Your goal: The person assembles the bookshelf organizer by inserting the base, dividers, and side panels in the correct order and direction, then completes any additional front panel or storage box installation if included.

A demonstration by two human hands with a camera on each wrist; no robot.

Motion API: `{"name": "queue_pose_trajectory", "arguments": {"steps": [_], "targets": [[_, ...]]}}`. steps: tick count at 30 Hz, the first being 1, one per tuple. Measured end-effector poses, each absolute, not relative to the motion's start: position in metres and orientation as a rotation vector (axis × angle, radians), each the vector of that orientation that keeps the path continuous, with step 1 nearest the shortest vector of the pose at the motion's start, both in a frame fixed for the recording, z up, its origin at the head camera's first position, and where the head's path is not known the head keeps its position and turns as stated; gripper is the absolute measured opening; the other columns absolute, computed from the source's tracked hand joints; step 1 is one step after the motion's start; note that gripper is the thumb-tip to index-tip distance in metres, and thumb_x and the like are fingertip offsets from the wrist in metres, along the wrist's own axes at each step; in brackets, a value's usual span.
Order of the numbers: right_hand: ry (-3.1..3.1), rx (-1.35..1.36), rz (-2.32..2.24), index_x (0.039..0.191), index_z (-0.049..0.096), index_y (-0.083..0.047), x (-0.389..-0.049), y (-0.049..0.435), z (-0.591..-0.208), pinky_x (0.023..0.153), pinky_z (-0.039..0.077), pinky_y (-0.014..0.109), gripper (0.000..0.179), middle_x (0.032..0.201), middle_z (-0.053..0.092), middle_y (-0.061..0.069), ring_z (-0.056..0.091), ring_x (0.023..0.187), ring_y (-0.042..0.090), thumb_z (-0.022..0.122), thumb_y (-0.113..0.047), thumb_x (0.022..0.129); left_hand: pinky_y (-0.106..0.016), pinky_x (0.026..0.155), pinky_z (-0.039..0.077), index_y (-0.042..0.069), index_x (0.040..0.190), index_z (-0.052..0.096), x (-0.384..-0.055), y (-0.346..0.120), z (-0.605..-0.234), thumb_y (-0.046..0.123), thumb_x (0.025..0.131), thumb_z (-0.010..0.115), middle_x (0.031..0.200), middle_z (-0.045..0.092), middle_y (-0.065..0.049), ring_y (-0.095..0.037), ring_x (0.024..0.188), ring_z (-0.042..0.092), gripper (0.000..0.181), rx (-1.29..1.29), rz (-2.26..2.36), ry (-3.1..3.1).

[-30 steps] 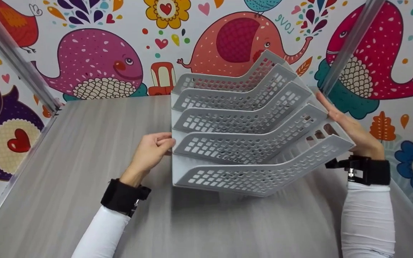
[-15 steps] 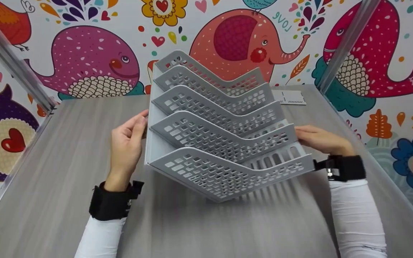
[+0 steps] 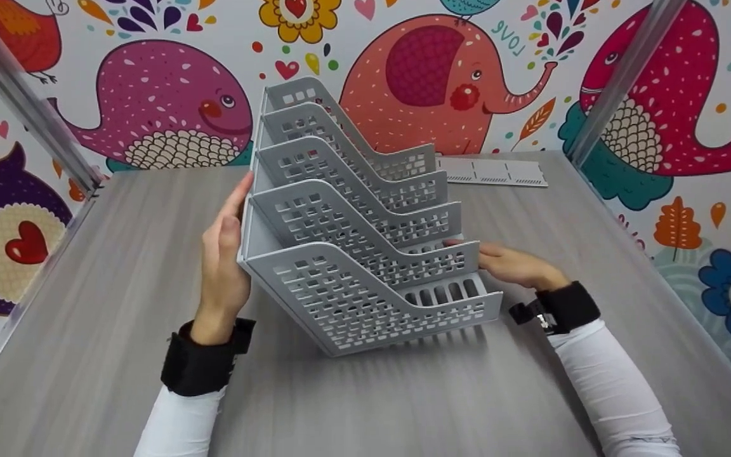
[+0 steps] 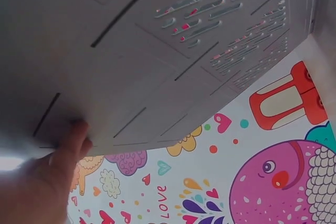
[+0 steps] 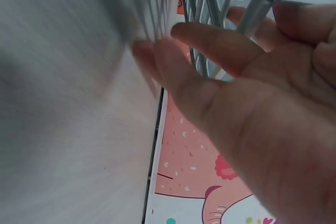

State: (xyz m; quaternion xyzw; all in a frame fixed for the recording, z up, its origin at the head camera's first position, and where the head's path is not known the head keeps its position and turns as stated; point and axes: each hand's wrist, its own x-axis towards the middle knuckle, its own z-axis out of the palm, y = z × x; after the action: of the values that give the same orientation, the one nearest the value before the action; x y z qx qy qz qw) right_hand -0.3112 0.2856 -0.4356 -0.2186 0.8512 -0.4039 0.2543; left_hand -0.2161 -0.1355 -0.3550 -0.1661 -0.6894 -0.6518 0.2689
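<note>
A grey plastic file organizer (image 3: 264,270) with several perforated dividers stands tilted over the table in the head view, its tall back panel to the left. My left hand (image 3: 223,273) presses its fingers flat against the outside of that panel. In the left wrist view the left fingertips (image 4: 79,132) touch the slotted panel (image 4: 118,72) near its edge. On the other side, my right hand (image 3: 518,265) holds the low front edge, one fingertip showing inside between two dividers. The right wrist view shows the right hand (image 5: 236,93) with fingers at the slotted lattice (image 5: 257,11), close over the table.
A flat white panel (image 3: 492,172) with dark slits lies at the table's back edge, partly behind the organizer. The grey wood-grain table (image 3: 435,406) is bordered by printed walls and metal posts (image 3: 625,82).
The organizer has turned and tilted, its back panel rising at left and its front end lowering. My right hand has moved left and down with it. The white panel behind has come into sight.
</note>
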Motion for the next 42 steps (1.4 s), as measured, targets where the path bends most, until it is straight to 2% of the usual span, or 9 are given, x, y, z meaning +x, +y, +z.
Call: {"name": "queue_pose_trajectory", "arguments": {"steps": [6,11,15,21,24,28,33,37,42], "targets": [[2.287,-0.619,-1.116,0.159,0.029,-0.011,-0.309,0.28,-0.439,0.124,0.017,0.06,0.055,0.159,0.039,0.019,0.022,0.153,0.04,0.039,-0.033,0.109,-0.041,0.129,0.012,-0.006,0.154,0.03,-0.216,-0.134,-0.359,0.076,0.094,0.036,0.163,0.026,-0.024,-0.029,0.155,0.021,0.102,-0.7,-1.797,-1.797],[2.279,-0.689,-1.034,0.159,0.029,-0.01,-0.307,0.272,-0.449,0.123,0.019,0.059,0.054,0.161,0.035,0.02,0.024,0.151,0.04,0.04,-0.026,0.109,-0.063,0.124,-0.003,-0.004,0.155,0.024,-0.215,-0.133,-0.36,0.078,0.087,0.049,0.169,0.006,-0.019,-0.029,0.158,0.002,0.11,-0.848,-1.824,-1.802],[2.371,-0.822,-0.883,0.157,0.03,-0.006,-0.306,0.264,-0.456,0.124,0.011,0.062,0.051,0.16,0.036,0.02,0.015,0.152,0.049,0.038,-0.021,0.109,-0.07,0.12,0.01,-0.004,0.153,0.028,-0.215,-0.133,-0.36,0.067,0.089,0.059,0.17,-0.001,-0.015,-0.03,0.158,0.004,0.1,-0.872,-1.802,-1.836],[2.459,-0.958,-0.696,0.155,0.033,-0.003,-0.305,0.26,-0.459,0.123,0.005,0.064,0.049,0.158,0.039,0.02,0.01,0.151,0.053,0.035,-0.021,0.109,-0.047,0.112,0.044,-0.003,0.146,0.037,-0.211,-0.127,-0.359,0.031,0.089,0.063,0.17,-0.003,-0.018,-0.039,0.153,0.021,0.071,-0.868,-1.654,-1.926],[2.484,-0.989,-0.652,0.155,0.034,-0.003,-0.305,0.259,-0.458,0.124,0.006,0.063,0.049,0.159,0.038,0.019,0.012,0.151,0.052,0.035,-0.022,0.11,-0.04,0.101,0.055,-0.004,0.138,0.042,-0.211,-0.123,-0.359,0.028,0.089,0.064,0.169,-0.002,-0.02,-0.04,0.149,0.029,0.063,-0.873,-1.646,-1.904],[2.542,-1.025,-0.59,0.154,0.037,-0.004,-0.305,0.26,-0.458,0.122,0.011,0.065,0.048,0.157,0.041,0.019,0.018,0.149,0.054,0.037,-0.022,0.109,-0.043,0.091,0.058,-0.006,0.128,0.044,-0.211,-0.117,-0.359,0.028,0.091,0.065,0.169,0.001,-0.021,-0.038,0.147,0.034,0.055,-0.891,-1.629,-1.865],[2.562,-1.03,-0.555,0.154,0.037,-0.005,-0.305,0.26,-0.458,0.122,0.013,0.066,0.048,0.156,0.042,0.019,0.02,0.148,0.055,0.037,-0.022,0.109,-0.045,0.091,0.058,-0.003,0.127,0.045,-0.211,-0.113,-0.36,0.034,0.093,0.065,0.168,0.003,-0.024,-0.042,0.149,0.03,0.053,-0.885,-1.57,-1.86],[2.565,-1.134,-0.547,0.151,0.04,0.001,-0.306,0.26,-0.457,0.121,0.015,0.065,0.046,0.153,0.046,0.022,0.035,0.144,0.049,0.039,-0.017,0.108,-0.046,0.089,0.058,-0.003,0.127,0.046,-0.21,-0.114,-0.359,0.037,0.094,0.064,0.168,0.004,-0.026,-0.044,0.149,0.03,0.055,-0.888,-1.553,-1.861],[2.636,-1.031,-0.541,0.147,0.051,-0.009,-0.305,0.261,-0.45,0.117,0.028,0.064,0.043,0.145,0.054,0.024,0.04,0.14,0.053,0.047,-0.016,0.105,-0.043,0.098,0.056,-0.001,0.127,0.049,-0.211,-0.117,-0.36,0.04,0.093,0.064,0.166,0.015,-0.026,-0.044,0.147,0.033,0.055,-0.862,-1.474,-1.884]]}}
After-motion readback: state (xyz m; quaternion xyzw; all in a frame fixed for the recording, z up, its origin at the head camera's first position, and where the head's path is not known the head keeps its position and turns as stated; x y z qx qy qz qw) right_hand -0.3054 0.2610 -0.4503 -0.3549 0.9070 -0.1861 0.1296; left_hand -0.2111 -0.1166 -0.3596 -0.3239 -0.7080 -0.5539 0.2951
